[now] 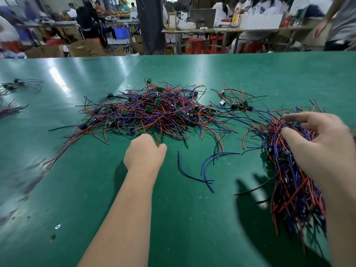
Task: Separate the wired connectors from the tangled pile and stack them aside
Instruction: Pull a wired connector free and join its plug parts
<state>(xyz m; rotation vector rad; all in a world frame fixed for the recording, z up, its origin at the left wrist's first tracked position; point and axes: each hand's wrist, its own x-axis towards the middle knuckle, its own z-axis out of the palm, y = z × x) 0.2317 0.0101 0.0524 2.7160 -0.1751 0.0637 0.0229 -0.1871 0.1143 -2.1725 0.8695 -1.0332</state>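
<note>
Work surface: green table (92,199), filling the lower three quarters of the frame.

1. Tangled pile (154,114): centre of the frame. Red, blue, purple and black leads cross one another, with small green boards and black connector bodies caught among them. Leads splay out onto the table on all sides.
2. Stacked bundle (292,191): right side of the frame, well apart from the pile's core. Its leads lie roughly parallel, running toward the lower edge.
3. Small cluster (233,105): upper right of the pile, joined to it by a few stray leads.
4. Loose blue wires (192,177): on bare table between the two hands.

Left hand (145,151): at the near edge of the pile, fingers curled under. A red lead ends just beside the thumb. Whether the fingers pinch it cannot be told.

Right hand (319,151): over the top of the stacked bundle, fingers spread and only slightly bent, gripping nothing.

Other items: two small wire heaps (11,109) at the left edge. Beyond the far edge, blurred: benches, cardboard boxes (84,48), red stools and standing people.
</note>
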